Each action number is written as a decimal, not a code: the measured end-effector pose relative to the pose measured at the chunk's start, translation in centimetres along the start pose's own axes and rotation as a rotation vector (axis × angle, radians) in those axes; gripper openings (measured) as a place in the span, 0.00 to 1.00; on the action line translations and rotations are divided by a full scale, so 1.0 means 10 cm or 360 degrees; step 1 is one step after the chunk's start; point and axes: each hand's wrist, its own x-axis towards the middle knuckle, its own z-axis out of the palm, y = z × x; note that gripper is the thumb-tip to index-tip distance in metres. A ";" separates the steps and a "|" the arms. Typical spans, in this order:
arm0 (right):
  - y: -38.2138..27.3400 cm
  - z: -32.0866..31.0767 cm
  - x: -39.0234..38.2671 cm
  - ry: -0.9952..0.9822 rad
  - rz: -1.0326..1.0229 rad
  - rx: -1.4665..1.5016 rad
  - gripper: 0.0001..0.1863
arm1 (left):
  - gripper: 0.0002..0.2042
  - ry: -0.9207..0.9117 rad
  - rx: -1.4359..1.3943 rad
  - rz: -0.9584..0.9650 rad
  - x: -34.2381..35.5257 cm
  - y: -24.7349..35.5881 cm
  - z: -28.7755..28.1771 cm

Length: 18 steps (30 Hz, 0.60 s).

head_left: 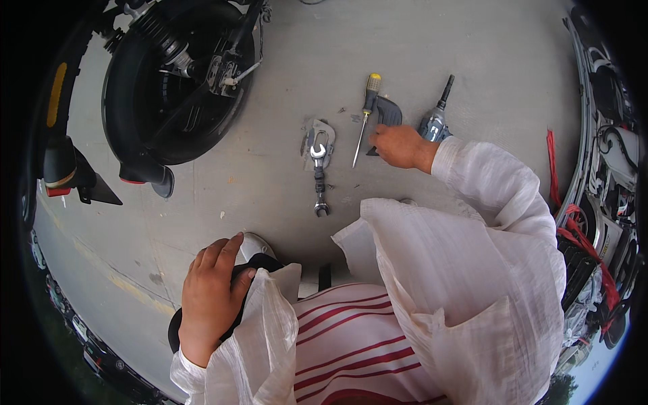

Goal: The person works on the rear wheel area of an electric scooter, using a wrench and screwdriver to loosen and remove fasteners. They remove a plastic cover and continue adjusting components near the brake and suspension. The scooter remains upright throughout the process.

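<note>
Your right hand [405, 145] reaches down to the floor [270, 182], its bent fingers at the lower part of a dark grey, flat, curved-edged piece [389, 111]; you have contact there as far as the view shows, but whether the fingers grip it or only rest on it cannot be told. That piece lies just to the right of a yellow-and-black-handled screwdriver [370, 98] with a slim metal shaft, whose tip points towards you. Beyond your right wrist is a grey-blue power tool [434, 123] with a dark, narrow nose aimed away from you. To the left of the screwdriver lies a silver metal wrench [319, 177], forked at both ends and dark around its middle, its far end over a pale grey flat piece [325, 128]. Your left hand [210, 290] is draped loosely over your left knee, relaxed. Ahead of it, well apart, stands a large black wheel [125, 108].
</note>
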 end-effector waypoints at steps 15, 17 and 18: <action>0.50 0.14 0.36 0.0706 0.0531 0.0380 0.24 | 0.26 0.0008 0.0011 0.0008 0.04 0.01 0.06; 0.51 0.19 0.44 0.0800 0.0777 0.0149 0.30 | 0.26 0.0010 0.0009 -0.0007 0.04 0.01 0.06; 0.50 0.19 0.46 0.0650 0.0840 0.0288 0.32 | 0.26 0.0006 0.0009 -0.0016 0.03 0.01 0.06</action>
